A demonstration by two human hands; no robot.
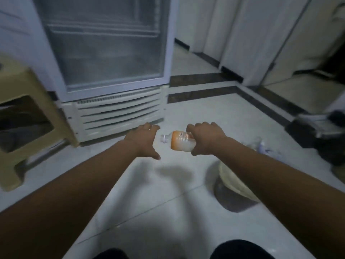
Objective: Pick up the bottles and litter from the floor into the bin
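Note:
My right hand [204, 137] grips a clear plastic bottle with an orange label [180, 141], held sideways above the floor with its capless neck pointing left. My left hand [144, 140] hovers just left of the bottle's neck, fingers spread and holding nothing. A round bin with a pale liner [230, 181] stands on the floor below my right forearm, which hides part of it. Another clear bottle with a bluish label [261, 145] lies on the floor beyond my right wrist, blurred.
A glass-door fridge [104, 53] with a white vent grille stands straight ahead. A beige plastic stool [28, 113] is at the left. Dark objects [321, 135] sit at the right edge. The floor is pale tile with dark border strips.

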